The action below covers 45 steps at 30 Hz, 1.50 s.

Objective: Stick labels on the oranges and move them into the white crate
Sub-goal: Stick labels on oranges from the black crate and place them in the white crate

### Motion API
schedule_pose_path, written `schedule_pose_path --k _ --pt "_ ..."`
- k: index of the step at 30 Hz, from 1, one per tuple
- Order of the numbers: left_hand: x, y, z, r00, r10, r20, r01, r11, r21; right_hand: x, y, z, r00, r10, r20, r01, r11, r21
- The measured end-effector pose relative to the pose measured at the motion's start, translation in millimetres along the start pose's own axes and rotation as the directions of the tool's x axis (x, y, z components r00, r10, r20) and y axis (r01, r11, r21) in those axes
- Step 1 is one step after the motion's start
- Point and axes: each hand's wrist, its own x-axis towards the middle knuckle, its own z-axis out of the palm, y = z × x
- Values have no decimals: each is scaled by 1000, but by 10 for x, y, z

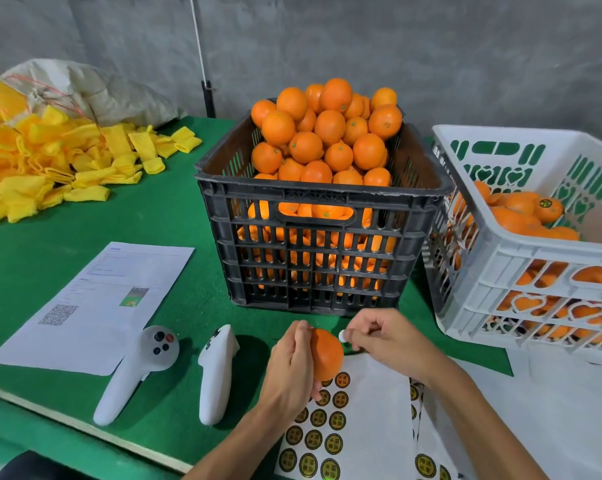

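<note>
full crate (322,216) ctr on table (175,216) | 2nd crate (521,244) just R | paper (95,306) L | sticker sheet (369,410) front

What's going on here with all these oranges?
A person is labelling oranges. The left hand holds one orange above the sticker sheet, while the right hand pinches a small label beside it, not yet stuck on. The black crate is heaped with fruit; the white crate holds some already.
</note>
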Motion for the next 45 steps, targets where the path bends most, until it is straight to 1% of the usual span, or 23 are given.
schedule_pose_path --k 3,5,9,13,16,18,19,21,23,25,28,30,32,33,34,35,36,37,38,39,41,42,45 --pt "-1 39 -10 1000 -21 11 21 1000 -23 -54 -106 4 973 -127 -192 143 987 77" --pt "-3 70 -31 999 -43 16 44 997 -60 -89 -178 42 967 -172 -188 199 971 135" --pt "19 133 -101 997 -79 22 81 988 -128 -130 -264 191 964 -242 -113 253 962 99" --pt "34 259 -159 995 -99 15 101 980 -170 -151 -314 184 918 -371 -143 367 929 -55" --pt "59 469 -182 995 -95 23 98 971 -220 -206 -360 155 910 -406 -91 390 909 -148" --pt "90 673 -190 998 -62 9 62 976 -207 -242 -393 214 885 -457 -87 387 827 -408" --pt "101 785 -194 999 -31 13 33 979 -199 -259 -428 245 855 -506 -117 375 757 -535" --pt "100 1027 -208 996 60 64 -47 980 -194 -280 -511 269 730 -640 -240 380 671 -637" --pt "73 1286 -210 972 180 150 -156 975 -155 -282 -587 236 560 -740 -372 429 643 -634" --pt "64 1573 -192 918 306 251 -286 951 -113 -304 -662 119 416 -774 -478 461 632 -622" --pt "118 2038 -128 830 432 353 -398 902 -167 -343 -787 -207 278 -772 -572 400 634 -662" --pt "238 2313 -105 792 542 281 -523 840 -146 -345 -855 -524 184 -760 -623 321 646 -693" --pt "441 2551 -147 709 688 156 -694 720 -22 -333 -889 -870 124 -723 -679 246 686 -685" --pt "582 2644 -186 671 732 120 -740 671 46 -323 -886 -1031 116 -705 -700 202 706 -679" --pt "755 2720 -228 662 743 101 -750 651 120 -303 -873 -1170 122 -687 -716 155 726 -670" --pt "939 2791 -269 684 722 103 -724 657 208 -279 -857 -1277 145 -668 -730 102 744 -661" --pt "1118 2849 -305 738 662 133 -664 677 318 -241 -829 -1339 181 -650 -739 50 756 -653" --pt "1286 2878 -327 812 552 191 -574 693 436 -206 -813 -1369 229 -629 -743 21 766 -643" --pt "1429 2886 -343 885 379 272 -466 689 556 -167 -797 -1361 282 -610 -741 23 776 -630" --pt "1546 2874 -344 925 170 339 -366 629 686 -137 -793 -1322 334 -599 -728 59 784 -618" --pt "1697 2856 -305 892 -177 417 -326 389 862 -84 -779 -1191 417 -595 -687 153 791 -593" --pt "1743 2849 -249 856 -304 418 -323 316 892 -62 -770 -1105 443 -605 -662 186 784 -592" --pt "1913 2768 21 729 -548 409 -320 256 912 16 -755 -880 465 -627 -625 211 764 -609"
